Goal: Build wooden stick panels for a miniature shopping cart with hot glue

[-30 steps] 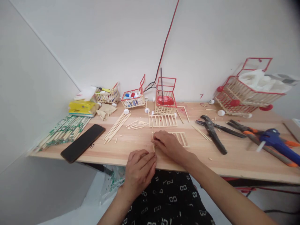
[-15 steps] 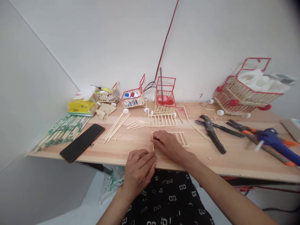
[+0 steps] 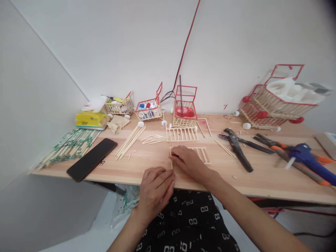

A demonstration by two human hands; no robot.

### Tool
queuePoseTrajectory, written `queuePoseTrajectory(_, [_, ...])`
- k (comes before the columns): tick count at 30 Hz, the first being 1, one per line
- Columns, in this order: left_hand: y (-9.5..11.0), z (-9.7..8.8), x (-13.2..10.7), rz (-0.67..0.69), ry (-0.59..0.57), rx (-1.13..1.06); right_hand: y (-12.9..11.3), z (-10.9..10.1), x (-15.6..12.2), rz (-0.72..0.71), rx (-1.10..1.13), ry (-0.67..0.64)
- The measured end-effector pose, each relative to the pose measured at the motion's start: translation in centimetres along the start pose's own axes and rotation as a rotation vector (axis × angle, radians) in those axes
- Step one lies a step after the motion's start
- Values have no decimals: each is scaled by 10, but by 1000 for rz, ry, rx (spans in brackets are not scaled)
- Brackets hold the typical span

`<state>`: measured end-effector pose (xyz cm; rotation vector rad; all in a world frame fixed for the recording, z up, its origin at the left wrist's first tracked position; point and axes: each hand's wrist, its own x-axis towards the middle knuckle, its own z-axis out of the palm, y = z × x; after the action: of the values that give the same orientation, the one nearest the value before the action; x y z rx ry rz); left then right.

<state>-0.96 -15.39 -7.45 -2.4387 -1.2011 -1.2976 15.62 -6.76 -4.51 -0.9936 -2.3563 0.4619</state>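
Note:
My right hand (image 3: 187, 161) rests on the table with its fingertips pinched on a thin wooden stick (image 3: 171, 164) that points toward the table's front edge. At the near end of that stick, my left hand (image 3: 157, 183) has its fingers bent and pressed together around the tip, which they partly hide. Just beyond the right hand lies a flat slatted frame of sticks (image 3: 201, 155), its left part covered by the hand. A second slatted frame (image 3: 183, 134) lies farther back, in front of a small stick-built cart (image 3: 185, 122) with red edges.
Loose sticks (image 3: 131, 141) and a phone (image 3: 91, 160) lie on the left, beside a bundle of green-wrapped chopsticks (image 3: 67, 148). On the right are black-handled cutters (image 3: 237, 150), pliers (image 3: 265, 141) and a blue glue gun (image 3: 307, 157). More small carts (image 3: 149, 113) stand along the wall.

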Motion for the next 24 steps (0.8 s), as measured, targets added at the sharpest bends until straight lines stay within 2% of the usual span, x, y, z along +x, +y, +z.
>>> queuePoseTrajectory(24, [0,0,0,-8,7,-15,1,0,0,-5,7,7])
